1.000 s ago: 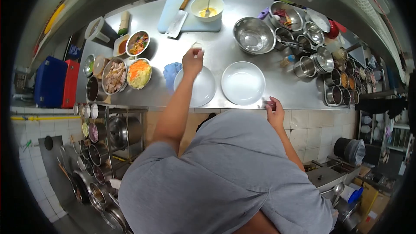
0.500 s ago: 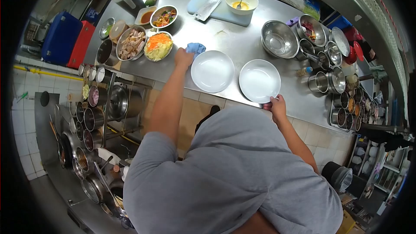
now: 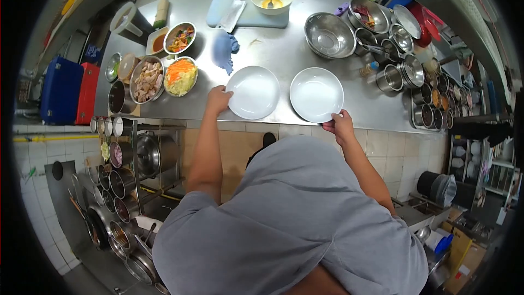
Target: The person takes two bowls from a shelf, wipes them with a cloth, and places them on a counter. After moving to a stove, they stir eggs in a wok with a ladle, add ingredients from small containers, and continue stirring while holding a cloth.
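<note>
White plate (image 3: 253, 93) lies beside the left hand (image 3: 219, 100), thumb at its rim, finger closure unclear. The right hand (image 3: 341, 124) pinches the second plate (image 3: 316, 95) above the steel table's edge (image 3: 273, 122); an uneven pull could tip it off.

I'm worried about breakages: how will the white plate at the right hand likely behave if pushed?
The white plate looks like glazed ceramic, so probably stiff but apt to chip. Its broad, low shape suggests it would slide over the smooth metal counter rather than tip. Its glossy rim may be slippery in the right hand.
</note>
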The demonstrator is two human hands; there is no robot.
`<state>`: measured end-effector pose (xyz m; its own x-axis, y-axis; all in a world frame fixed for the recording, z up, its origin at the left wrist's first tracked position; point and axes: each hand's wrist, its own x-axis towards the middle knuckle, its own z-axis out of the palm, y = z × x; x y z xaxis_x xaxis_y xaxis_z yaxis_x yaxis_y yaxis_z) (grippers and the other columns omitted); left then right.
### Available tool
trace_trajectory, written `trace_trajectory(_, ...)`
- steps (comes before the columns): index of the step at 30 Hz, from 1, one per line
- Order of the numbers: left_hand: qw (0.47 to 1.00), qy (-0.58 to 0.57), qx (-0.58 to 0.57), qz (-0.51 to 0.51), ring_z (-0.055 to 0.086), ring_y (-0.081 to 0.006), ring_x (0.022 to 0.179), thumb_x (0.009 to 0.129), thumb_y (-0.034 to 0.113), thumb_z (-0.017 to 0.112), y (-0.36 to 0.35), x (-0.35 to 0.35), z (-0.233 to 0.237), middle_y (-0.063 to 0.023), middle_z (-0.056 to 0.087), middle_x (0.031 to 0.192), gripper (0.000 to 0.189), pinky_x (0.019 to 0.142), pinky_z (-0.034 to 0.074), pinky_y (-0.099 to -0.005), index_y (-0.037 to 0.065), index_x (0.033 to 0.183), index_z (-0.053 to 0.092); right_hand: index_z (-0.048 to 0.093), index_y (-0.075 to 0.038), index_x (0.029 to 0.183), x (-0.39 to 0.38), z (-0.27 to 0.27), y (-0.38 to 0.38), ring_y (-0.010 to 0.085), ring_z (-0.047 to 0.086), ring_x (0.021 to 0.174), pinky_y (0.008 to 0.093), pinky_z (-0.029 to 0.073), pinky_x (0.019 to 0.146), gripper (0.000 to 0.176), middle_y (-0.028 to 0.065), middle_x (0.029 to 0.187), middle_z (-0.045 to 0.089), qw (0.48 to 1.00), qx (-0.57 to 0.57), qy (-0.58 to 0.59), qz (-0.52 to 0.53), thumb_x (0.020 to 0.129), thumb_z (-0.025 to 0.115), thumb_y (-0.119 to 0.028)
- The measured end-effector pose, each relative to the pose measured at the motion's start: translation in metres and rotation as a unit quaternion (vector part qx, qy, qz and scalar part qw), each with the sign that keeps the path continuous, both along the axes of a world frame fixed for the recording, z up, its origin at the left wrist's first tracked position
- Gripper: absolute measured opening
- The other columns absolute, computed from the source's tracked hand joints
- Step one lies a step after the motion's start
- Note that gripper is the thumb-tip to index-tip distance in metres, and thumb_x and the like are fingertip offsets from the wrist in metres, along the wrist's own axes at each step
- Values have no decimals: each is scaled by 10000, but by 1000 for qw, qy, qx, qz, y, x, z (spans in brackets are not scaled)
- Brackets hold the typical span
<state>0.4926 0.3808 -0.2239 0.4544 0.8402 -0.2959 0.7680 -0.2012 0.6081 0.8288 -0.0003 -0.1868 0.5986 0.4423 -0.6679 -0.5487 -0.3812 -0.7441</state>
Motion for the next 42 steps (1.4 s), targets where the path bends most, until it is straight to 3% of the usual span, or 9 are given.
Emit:
trace_trajectory(8, 988, 1, 84, 128, 785, -429, 1047, 986, 225, 737, -12, -31, 20, -288, 798, 1111, 391, 901, 613, -525, -59, 1255, 749, 463, 26, 1414, -7, 6, -9, 260, 789, 828, 406, 724, 725, 365, 195, 1067, 729, 1000, -8, 4, -18, 1081, 591, -52)
trace_trajectory(10, 946, -167, -120, 251, 793, -387, 928, 1052, 282, 722, -22, -38, 5, -225, 775, 1115, 379, 819, 639, -519, -18, 1282, 717, 495, 30, 1402, -7, -5, -13, 252, 786, 829, 396, 725, 732, 353, 197, 1075, 730, 1000, -1, 7, 1, 1082, 613, -60)
trace_trajectory(14, 881, -284, -213, 313, 772, -322, 960, 1122, 340, 627, -51, -22, -1, -155, 732, 1084, 427, 724, 646, -463, -22, 1350, 634, 529, 26, 1426, -20, -12, -7, 239, 783, 869, 382, 717, 780, 371, 192, 1117, 742, 998, 33, 39, 20, 1076, 624, -53)
trace_trajectory(16, 771, -365, -274, 444, 713, -280, 888, 1143, 374, 593, -84, -5, 16, -112, 654, 1103, 413, 707, 625, -435, 16, 1349, 579, 552, 24, 1458, -29, -12, -4, 226, 773, 902, 375, 696, 823, 404, 180, 1163, 755, 992, 122, 35, 18, 1068, 634, -43)
trace_trajectory(18, 795, -336, -274, 425, 666, -261, 877, 1124, 428, 612, -120, 7, 17, -80, 635, 1040, 429, 725, 586, -420, 61, 1345, 588, 548, 25, 1482, -31, 1, -6, 211, 763, 921, 373, 676, 830, 429, 167, 1195, 766, 993, 117, 7, -15, 1067, 638, -40)
trace_trajectory(23, 876, -291, -298, 244, 642, -179, 823, 1120, 340, 623, -208, 45, 28, -39, 646, 999, 279, 667, 540, -331, 93, 1246, 648, 641, -26, 1412, -21, 16, -56, 145, 717, 806, 307, 623, 761, 337, 101, 1069, 788, 989, 121, -68, -55, 1076, 639, -51)
trace_trajectory(28, 929, -268, -248, -58, 634, -97, 720, 1136, 262, 655, -280, 127, 83, -32, 718, 933, 279, 634, 535, -277, 24, 1259, 729, 655, -20, 1394, -5, 29, -151, 126, 696, 794, 296, 613, 762, 317, 82, 1063, 780, 971, 150, -115, -146, 1082, 637, -68)
trace_trajectory(33, 900, -261, -237, -256, 608, -75, 691, 1108, 228, 709, -364, 246, 112, 6, 674, 768, 257, 649, 502, -256, -12, 1061, 786, 675, -27, 1357, 15, 44, -266, 112, 691, 883, 296, 608, 812, 262, 65, 1105, 756, 946, 176, -166, -215, 1099, 657, -68)
trace_trajectory(42, 827, -180, -199, -494, 647, -89, 700, 1091, 162, 726, -548, 433, 132, 0, 674, 771, 181, 655, 535, -263, 14, 992, 761, 687, -22, 1295, 44, 55, -461, 104, 686, 945, 290, 603, 842, 207, 42, 1080, 736, 864, 110, -242, -427, 1093, 684, -68)
